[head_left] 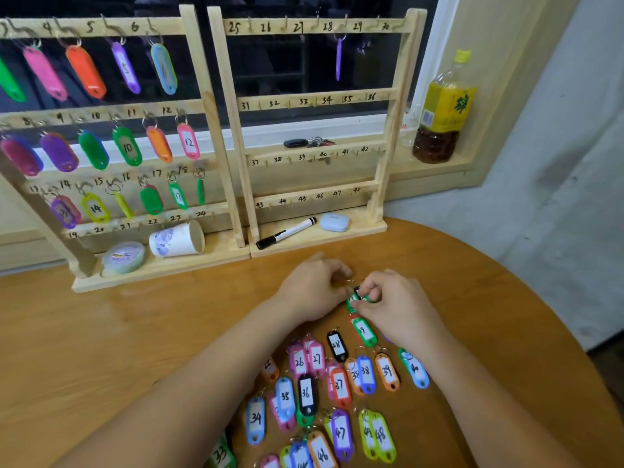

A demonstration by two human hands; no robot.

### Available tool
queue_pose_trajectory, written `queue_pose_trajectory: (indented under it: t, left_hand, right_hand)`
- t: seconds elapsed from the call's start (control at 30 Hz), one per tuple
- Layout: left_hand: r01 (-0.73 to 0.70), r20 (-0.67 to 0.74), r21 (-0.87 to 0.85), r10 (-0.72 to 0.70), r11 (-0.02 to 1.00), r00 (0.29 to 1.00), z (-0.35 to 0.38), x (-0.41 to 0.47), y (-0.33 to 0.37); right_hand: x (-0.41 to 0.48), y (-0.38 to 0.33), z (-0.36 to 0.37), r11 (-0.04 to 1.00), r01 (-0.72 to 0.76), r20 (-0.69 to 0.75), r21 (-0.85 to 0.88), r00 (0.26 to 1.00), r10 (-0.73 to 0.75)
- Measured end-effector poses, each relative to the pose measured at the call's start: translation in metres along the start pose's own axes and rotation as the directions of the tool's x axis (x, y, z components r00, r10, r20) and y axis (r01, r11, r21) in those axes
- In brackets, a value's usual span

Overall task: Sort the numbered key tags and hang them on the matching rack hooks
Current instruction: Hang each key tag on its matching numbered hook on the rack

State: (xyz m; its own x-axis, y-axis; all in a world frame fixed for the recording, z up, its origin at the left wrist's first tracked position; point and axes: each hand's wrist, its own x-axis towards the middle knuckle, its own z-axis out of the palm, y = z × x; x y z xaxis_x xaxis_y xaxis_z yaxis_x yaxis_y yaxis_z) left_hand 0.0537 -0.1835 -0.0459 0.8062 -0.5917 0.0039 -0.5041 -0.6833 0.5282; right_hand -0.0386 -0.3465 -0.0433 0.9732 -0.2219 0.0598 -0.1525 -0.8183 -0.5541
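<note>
At frame centre both hands, left (312,288) and right (393,304), pinch a green tag (354,300); sorting continues, next requiring its matching rack (314,130) hook.

My hands (341,295) pinch a green tag (353,302) with a white label. Below it in the frame lies a green tag "29" (364,331), then a black "28" (337,346), pink "27" (316,359), orange "39" (387,371) and purple "47" (341,434). The table (118,339) is warm brown wood. In the upper left, the pale wood rack (216,136) carries pink, orange, purple and green tags. On the right side, the bottle (443,109) has a yellow label and dark brown liquid. The marker (286,233) is black and white.
</note>
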Motion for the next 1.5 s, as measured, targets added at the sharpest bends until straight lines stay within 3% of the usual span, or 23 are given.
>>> queue_pose_trajectory:
  t: [0.3, 0.6, 0.8, 0.97, 1.13, 1.3, 1.5]
  left_hand:
    - [-0.026, -0.017, 0.01, 0.026, 1.0, 1.0, 0.0, 0.007, 0.001]
    - [-0.057, -0.148, -0.184, 0.03, 0.981, 0.989, -0.017, -0.011, -0.012]
    - [-0.121, -0.293, -0.254, 0.043, 0.959, 0.955, -0.061, -0.054, -0.027]
    - [-0.057, -0.382, -0.471, -0.146, 0.88, 0.913, -0.086, -0.106, -0.067]
    - [-0.062, -0.493, -0.664, -0.374, 0.745, 0.786, -0.097, -0.148, -0.11]
    - [-0.134, -0.525, -0.761, -0.482, 0.634, 0.702, -0.114, -0.172, -0.146]
    - [-0.163, -0.532, -0.791, -0.533, 0.59, 0.658, -0.134, -0.186, -0.192]
  right_hand:
    - [0.001, 0.002, 0.004, 1.0, -0.001, 0.004, 0.008, 1.0, 0.001]
    - [0.002, -0.006, 0.006, 0.993, 0.099, -0.099, 0.058, 0.991, -0.093]
    - [0.002, -0.051, 0.011, 0.878, 0.149, 0.015, 0.455, 0.984, -0.175]
    - [0.008, -0.107, 0.034, 0.795, 0.141, 0.115, 0.591, 0.96, -0.256]
    - [0.018, -0.168, 0.073, 0.77, 0.079, 0.224, 0.633, 0.934, -0.28]
    - [0.035, -0.218, 0.101, 0.726, 0.021, 0.284, 0.687, 0.912, -0.295]
    - [0.05, -0.262, 0.129, 0.737, 0.115, 0.248, 0.666, 0.898, -0.364]
